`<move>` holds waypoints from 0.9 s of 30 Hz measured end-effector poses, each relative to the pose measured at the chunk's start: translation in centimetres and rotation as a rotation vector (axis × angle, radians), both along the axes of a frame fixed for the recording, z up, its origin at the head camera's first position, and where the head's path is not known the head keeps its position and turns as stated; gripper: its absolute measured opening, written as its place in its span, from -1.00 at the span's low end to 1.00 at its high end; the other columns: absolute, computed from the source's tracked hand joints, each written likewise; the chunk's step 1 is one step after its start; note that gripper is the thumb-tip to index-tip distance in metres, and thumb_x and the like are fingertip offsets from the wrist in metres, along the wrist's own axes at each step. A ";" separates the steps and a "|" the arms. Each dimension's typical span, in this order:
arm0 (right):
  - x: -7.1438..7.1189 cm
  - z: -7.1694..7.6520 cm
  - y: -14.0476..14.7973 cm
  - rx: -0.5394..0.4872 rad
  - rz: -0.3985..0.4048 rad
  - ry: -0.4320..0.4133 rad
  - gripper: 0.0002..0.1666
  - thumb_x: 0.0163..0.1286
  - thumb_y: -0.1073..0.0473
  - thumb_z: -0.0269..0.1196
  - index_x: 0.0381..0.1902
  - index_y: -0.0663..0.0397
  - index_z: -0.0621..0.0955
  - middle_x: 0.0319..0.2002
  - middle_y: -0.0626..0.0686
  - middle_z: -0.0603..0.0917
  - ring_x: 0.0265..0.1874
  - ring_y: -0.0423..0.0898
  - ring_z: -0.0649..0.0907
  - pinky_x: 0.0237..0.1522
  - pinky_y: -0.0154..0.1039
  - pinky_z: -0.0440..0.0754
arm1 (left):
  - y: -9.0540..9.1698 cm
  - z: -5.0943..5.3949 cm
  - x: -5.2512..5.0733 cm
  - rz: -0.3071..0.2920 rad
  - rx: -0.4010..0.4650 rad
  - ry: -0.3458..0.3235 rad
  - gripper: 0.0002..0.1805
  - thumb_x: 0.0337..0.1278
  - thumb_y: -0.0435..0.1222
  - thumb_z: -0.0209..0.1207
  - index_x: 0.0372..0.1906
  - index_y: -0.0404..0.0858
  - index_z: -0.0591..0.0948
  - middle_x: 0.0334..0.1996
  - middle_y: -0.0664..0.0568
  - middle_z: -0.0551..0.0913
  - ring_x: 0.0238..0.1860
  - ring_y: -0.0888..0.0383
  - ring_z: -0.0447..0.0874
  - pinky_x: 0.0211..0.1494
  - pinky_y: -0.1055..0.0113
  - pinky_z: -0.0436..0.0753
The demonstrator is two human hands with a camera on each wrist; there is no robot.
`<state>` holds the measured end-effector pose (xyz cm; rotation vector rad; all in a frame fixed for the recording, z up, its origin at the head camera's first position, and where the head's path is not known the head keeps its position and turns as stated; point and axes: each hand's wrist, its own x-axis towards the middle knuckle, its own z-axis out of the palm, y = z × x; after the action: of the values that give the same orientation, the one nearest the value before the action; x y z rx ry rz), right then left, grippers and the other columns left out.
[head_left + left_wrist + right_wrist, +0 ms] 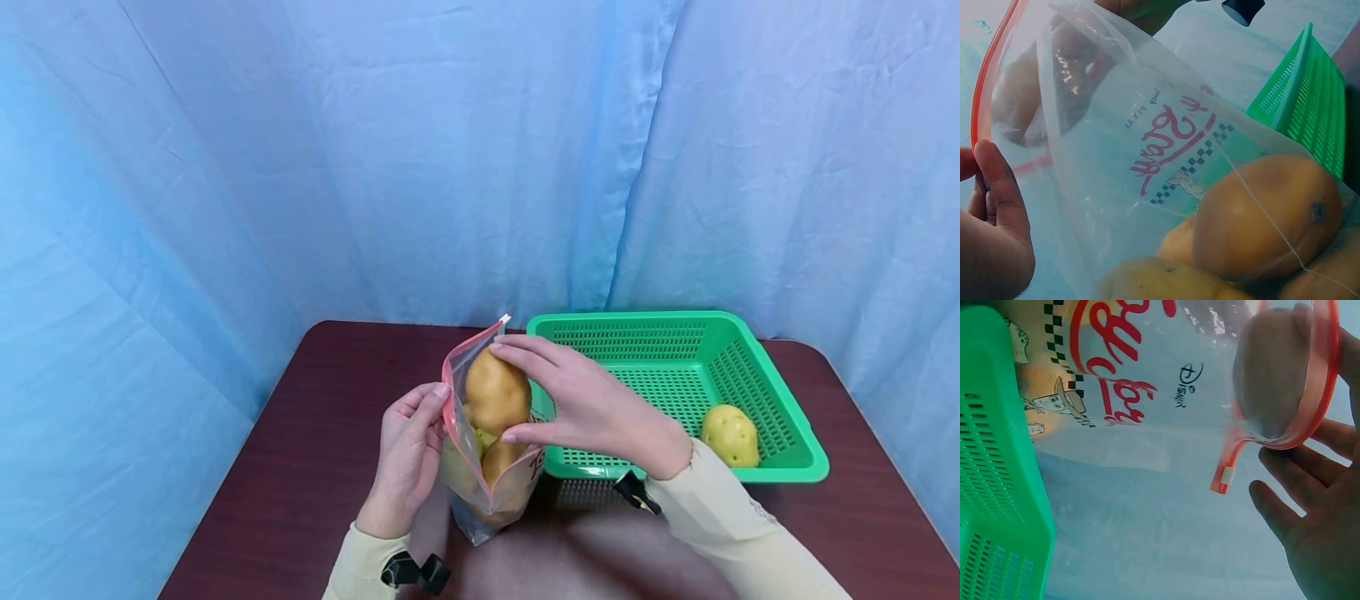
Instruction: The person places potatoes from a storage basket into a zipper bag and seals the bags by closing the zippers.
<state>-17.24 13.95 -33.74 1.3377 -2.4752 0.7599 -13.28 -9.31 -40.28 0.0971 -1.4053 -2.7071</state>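
A clear zip bag (480,497) with a red-edged mouth and red printed lettering stands on the table, its mouth spread. My left hand (408,454) pinches the red rim (979,94) between thumb and fingers. In the bag's mouth is a golden-brown potato (498,392), which my right hand (585,400) grips with fingers over its top and thumb lower down. Below it, several brown and yellowish potatoes (1269,215) lie inside the bag, seen through the plastic. In the right wrist view, the held potato (1270,375) shows dark behind the film.
A green plastic basket (813,467) stands right of the bag, partly behind my right arm. One yellow potato (731,436) lies in its front right corner. The dark red table (300,467) extends to the left, and a blue curtain (450,167) hangs behind.
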 end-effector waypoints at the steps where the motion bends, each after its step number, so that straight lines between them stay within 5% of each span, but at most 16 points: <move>1: -0.1 0.0 -0.1 0.012 0.000 0.006 0.08 0.13 -0.24 0.57 0.49 0.08 0.42 0.44 0.08 0.46 0.38 0.06 0.48 0.34 0.07 0.50 | 0.0 0.0 0.0 -0.001 0.000 0.000 -0.84 0.41 -0.46 0.16 -0.29 -0.26 0.71 -0.47 0.06 0.66 -0.48 0.28 0.62 -0.37 0.49 0.64; 8: -0.7 0.2 -1.0 0.094 0.033 0.043 0.04 0.09 -0.24 0.59 0.43 0.07 0.49 0.40 0.04 0.51 0.37 0.03 0.48 0.39 0.09 0.41 | -0.1 0.0 0.0 -0.012 -0.005 0.004 -0.88 0.42 -0.43 0.18 -0.24 -0.28 0.71 -0.40 0.04 0.69 -0.40 0.26 0.66 -0.28 0.45 0.70; 16: -0.6 -0.1 -1.4 0.149 0.041 0.012 0.04 0.14 -0.18 0.58 0.48 0.06 0.45 0.48 0.02 0.44 0.55 0.09 0.27 0.47 0.29 0.22 | -0.1 -0.1 0.0 -0.009 0.009 0.011 -0.86 0.42 -0.46 0.15 -0.24 -0.30 0.70 -0.43 0.05 0.68 -0.43 0.27 0.65 -0.32 0.47 0.67; 27: 0.3 -0.6 1.2 -0.050 -0.005 0.044 -0.25 0.36 -0.08 0.45 0.39 0.13 0.54 0.44 0.05 0.49 0.48 0.05 0.39 0.40 0.11 0.41 | -0.2 -0.1 0.2 0.003 0.018 0.005 -0.81 0.41 -0.48 0.14 -0.30 -0.26 0.70 -0.50 0.08 0.65 -0.50 0.29 0.57 -0.41 0.50 0.59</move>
<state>-16.96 15.18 -34.37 1.3164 -2.4085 0.7768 -13.13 -9.53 -40.34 0.0939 -1.3790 -2.7162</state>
